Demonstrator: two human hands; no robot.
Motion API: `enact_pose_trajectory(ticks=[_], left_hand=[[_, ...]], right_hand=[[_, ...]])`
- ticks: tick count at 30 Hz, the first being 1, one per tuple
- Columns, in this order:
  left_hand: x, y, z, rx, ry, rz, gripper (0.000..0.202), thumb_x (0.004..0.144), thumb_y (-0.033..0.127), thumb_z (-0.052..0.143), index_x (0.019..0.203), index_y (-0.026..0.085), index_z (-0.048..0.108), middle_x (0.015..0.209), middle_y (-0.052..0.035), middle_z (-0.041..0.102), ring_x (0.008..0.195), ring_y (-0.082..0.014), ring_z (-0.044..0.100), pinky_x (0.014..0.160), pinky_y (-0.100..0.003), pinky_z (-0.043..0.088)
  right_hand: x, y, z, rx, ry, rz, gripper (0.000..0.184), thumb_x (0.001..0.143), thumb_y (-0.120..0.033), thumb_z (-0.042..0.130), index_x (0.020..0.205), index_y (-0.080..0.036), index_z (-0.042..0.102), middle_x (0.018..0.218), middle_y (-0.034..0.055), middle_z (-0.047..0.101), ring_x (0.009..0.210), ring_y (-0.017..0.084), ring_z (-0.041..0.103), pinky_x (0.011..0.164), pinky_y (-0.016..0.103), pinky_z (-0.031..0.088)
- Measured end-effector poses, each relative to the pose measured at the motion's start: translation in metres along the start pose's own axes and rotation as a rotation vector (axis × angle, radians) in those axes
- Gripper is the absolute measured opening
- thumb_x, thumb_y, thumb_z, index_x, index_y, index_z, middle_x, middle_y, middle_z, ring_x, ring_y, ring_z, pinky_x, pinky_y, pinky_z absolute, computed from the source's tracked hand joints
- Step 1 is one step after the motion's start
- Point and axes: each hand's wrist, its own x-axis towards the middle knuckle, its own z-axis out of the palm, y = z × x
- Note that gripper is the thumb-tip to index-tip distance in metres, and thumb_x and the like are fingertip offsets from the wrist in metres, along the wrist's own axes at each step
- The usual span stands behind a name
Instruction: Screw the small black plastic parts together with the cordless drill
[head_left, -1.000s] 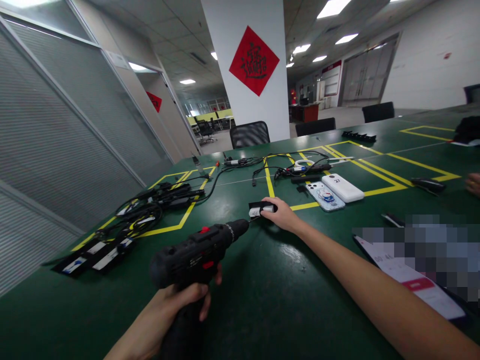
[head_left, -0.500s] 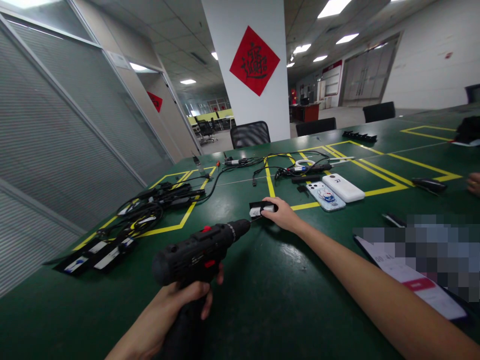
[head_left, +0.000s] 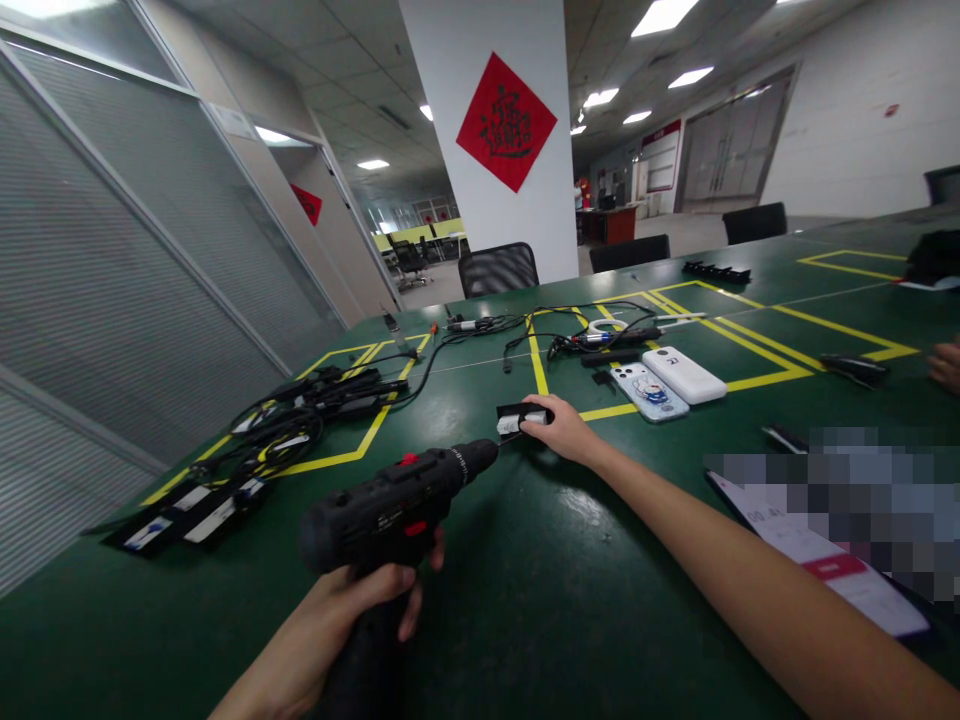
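My left hand (head_left: 352, 610) is wrapped round the grip of a black cordless drill (head_left: 390, 505) with red buttons. Its chuck points up and right at a small black and white part (head_left: 517, 420) lying on the green table (head_left: 540, 580). My right hand (head_left: 562, 428) reaches across the table and presses its closed fingers on that small part, holding it down. The drill's tip sits just left of the part.
Two phones (head_left: 664, 382) lie beyond my right hand beside yellow tape lines. Black cables and chargers (head_left: 300, 415) spread at the left, flat black packets (head_left: 187, 510) nearer. A paper sheet (head_left: 817, 560) lies at the right. Another person's hand (head_left: 946, 365) shows at the right edge.
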Motion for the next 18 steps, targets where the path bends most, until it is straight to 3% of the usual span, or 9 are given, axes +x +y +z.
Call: enact_pose_trajectory(ticks=[6, 18], left_hand=[[0.0011, -0.0006, -0.0006, 0.012, 0.003, -0.007, 0.037, 0.073, 0.036, 0.056, 0.096, 0.008, 0.064, 0.055, -0.0055, 0.057, 0.050, -0.0159, 0.048, 0.050, -0.026, 0.039], [0.0014, -0.0009, -0.0006, -0.029, 0.021, -0.019, 0.040, 0.070, 0.035, 0.059, 0.101, 0.009, 0.060, 0.078, -0.0103, 0.065, 0.050, -0.0137, 0.048, 0.050, -0.027, 0.040]], right_hand=[[-0.0002, -0.0014, -0.0016, 0.006, -0.011, 0.006, 0.037, 0.071, -0.029, 0.062, 0.107, -0.022, 0.061, 0.101, 0.0029, 0.059, 0.092, 0.018, 0.057, 0.087, 0.030, 0.041], [-0.0010, -0.0017, -0.0021, 0.020, -0.018, 0.023, 0.039, 0.072, -0.031, 0.062, 0.109, -0.022, 0.060, 0.104, 0.0039, 0.059, 0.095, 0.019, 0.056, 0.087, 0.032, 0.041]])
